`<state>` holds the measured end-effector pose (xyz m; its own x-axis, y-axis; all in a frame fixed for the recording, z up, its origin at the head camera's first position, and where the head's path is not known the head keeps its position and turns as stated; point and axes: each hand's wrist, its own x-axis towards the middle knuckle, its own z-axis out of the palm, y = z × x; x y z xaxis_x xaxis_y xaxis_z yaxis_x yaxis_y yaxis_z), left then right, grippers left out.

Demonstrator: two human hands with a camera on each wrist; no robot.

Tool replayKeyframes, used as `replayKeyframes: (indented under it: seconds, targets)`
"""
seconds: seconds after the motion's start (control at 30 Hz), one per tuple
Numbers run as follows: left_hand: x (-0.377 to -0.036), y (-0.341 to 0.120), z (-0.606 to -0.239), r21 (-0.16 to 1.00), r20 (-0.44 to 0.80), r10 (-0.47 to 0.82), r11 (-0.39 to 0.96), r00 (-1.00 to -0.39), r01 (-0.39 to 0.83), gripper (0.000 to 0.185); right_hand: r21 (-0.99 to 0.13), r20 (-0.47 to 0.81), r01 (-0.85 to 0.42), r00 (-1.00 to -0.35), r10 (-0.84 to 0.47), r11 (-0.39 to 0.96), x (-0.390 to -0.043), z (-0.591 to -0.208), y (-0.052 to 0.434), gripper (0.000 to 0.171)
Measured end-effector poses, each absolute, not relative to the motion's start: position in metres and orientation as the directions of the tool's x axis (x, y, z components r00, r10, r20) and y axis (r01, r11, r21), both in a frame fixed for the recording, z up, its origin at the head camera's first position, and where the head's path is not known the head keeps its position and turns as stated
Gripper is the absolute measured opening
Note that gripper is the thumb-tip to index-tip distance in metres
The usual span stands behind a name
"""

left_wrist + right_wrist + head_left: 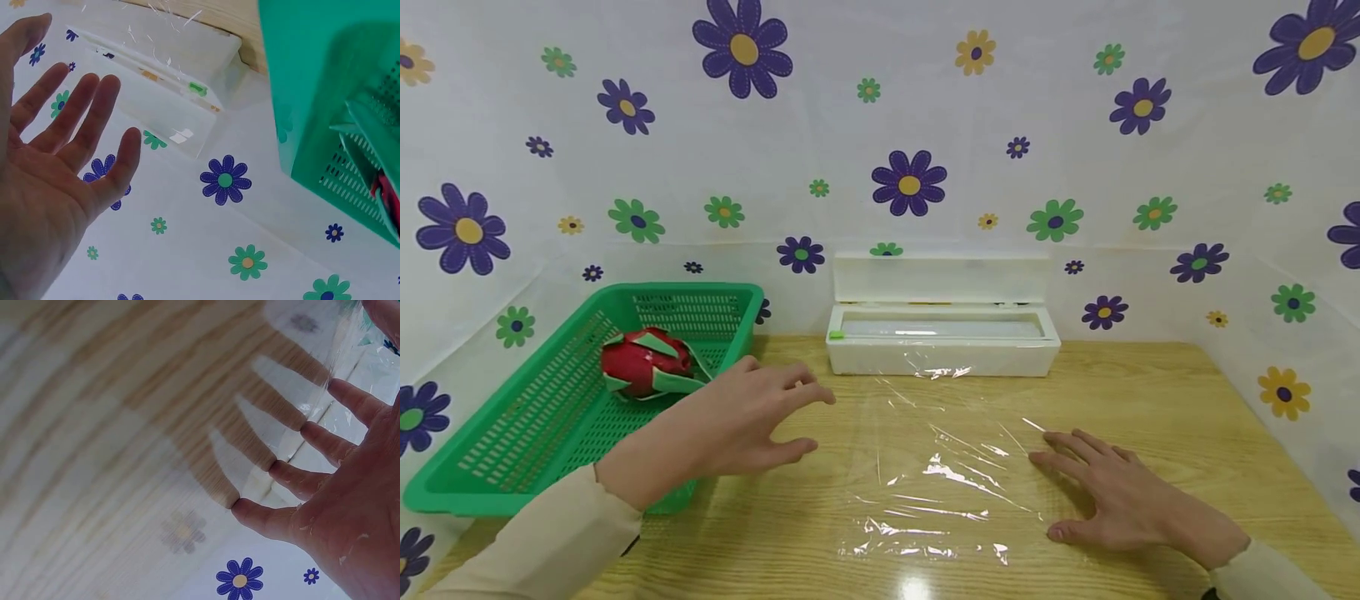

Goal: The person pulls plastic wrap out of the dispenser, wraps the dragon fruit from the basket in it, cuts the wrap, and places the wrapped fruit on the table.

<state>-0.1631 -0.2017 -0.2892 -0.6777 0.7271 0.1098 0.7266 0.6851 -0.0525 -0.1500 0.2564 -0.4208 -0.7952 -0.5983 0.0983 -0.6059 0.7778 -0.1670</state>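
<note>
A sheet of clear plastic wrap (955, 475) lies spread on the table, running forward from a white wrap dispenser (940, 360) whose lid stands up. My right hand (1116, 492) has its fingers spread, the fingertips at the right edge of the sheet; in the right wrist view those fingers (294, 478) touch the tabletop. My left hand (741, 421) hovers left of the sheet with loosely bent fingers and nothing in it. Palm and fingers of this left hand (69, 144) show bare in the left wrist view.
At the left stands a green plastic basket (700, 289) with slotted walls, holding a red dragon fruit (643, 367) with green scales. My left forearm passes over its near right corner. A white flowered cloth (940, 125) hangs behind the wooden table (1150, 392). A green tab (837, 335) sits on the dispenser's left end.
</note>
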Motion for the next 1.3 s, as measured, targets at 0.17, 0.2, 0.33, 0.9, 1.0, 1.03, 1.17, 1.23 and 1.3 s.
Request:
replayKeyframes:
  seconds: [0.17,0.2,0.33,0.9,1.0,1.03,1.17,1.23,1.3]
  targets:
    - [-0.167,-0.2,-0.285,-0.143,0.154,0.773,0.634,-0.616,0.76,0.042,-0.163,0.107,-0.607,-0.795,-0.598,0.778,-0.149,-0.421,0.257,0.083]
    - [-0.168,-0.201,-0.284,-0.16,0.16,0.78,0.625,-0.605,0.764,0.042,-0.163,0.108,-0.607,-0.795,-0.597,0.778,-0.149,-0.421,0.257,0.083]
    - [-0.17,-0.204,-0.281,-0.222,0.181,0.806,0.592,-0.564,0.775,0.044,-0.159,0.109,-0.606,-0.795,-0.596,0.779,-0.148,-0.422,0.257,0.083]
    - [-0.181,-0.234,-0.268,-0.46,0.19,0.821,0.56,-0.539,0.69,0.049,-0.169,0.1,-0.603,-0.798,-0.595,0.78,-0.148,-0.421,0.257,0.083]
    - [-0.185,-0.24,-0.268,-0.468,0.207,0.822,0.559,-0.53,0.684,0.049,-0.173,0.091,-0.599,-0.8,-0.593,0.782,-0.149,-0.421,0.257,0.083]
    - [-0.186,-0.243,-0.268,-0.471,0.213,0.821,0.561,-0.529,0.681,0.049,-0.174,0.089,-0.597,-0.801,-0.592,0.783,-0.149,-0.422,0.257,0.083]
    - [-0.194,-0.256,-0.268,-0.464,0.237,0.796,0.596,-0.556,0.655,0.053,-0.174,0.09,-0.594,-0.804,-0.588,0.785,-0.149,-0.422,0.257,0.083]
    - [-0.197,-0.264,-0.268,-0.458,0.247,0.781,0.615,-0.573,0.642,0.056,-0.174,0.094,-0.595,-0.803,-0.589,0.784,-0.149,-0.422,0.257,0.083]
    - [-0.2,-0.271,-0.268,-0.446,0.257,0.767,0.633,-0.587,0.632,0.058,-0.175,0.097,-0.597,-0.802,-0.59,0.783,-0.148,-0.422,0.257,0.083]
